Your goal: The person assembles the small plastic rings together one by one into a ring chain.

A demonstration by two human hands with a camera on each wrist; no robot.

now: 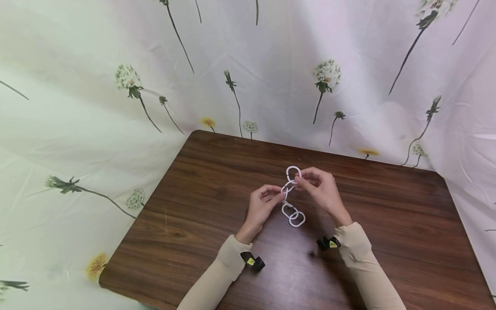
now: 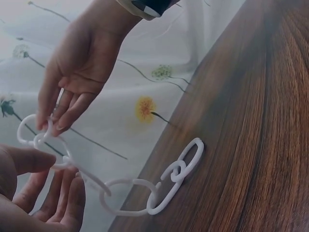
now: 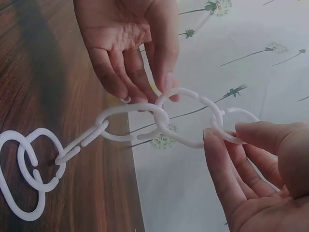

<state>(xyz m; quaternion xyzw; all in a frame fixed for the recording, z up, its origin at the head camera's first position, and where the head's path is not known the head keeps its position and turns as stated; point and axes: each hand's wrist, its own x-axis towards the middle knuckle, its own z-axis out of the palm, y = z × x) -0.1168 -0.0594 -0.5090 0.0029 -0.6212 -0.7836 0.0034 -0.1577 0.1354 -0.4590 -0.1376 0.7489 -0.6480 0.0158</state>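
Note:
A chain of several white plastic links (image 3: 128, 107), oval rings with small gaps in them, stretches between both hands above the table. My left hand (image 1: 260, 207) pinches a link in the chain's middle between thumb and fingertips. Higher up, my right hand (image 1: 323, 189) pinches a link near the chain's far end, seen closely in the right wrist view. Past the left hand, the lower links (image 2: 186, 176) dangle toward the tabletop. Whether the lowest one touches the wood, I cannot tell.
The brown wooden table (image 1: 186, 224) has rounded corners. Behind it and to the left hangs a pale cloth (image 1: 271, 86) printed with dandelions. Black straps with small devices sit at both wrists, by the beige sleeves (image 1: 358, 249).

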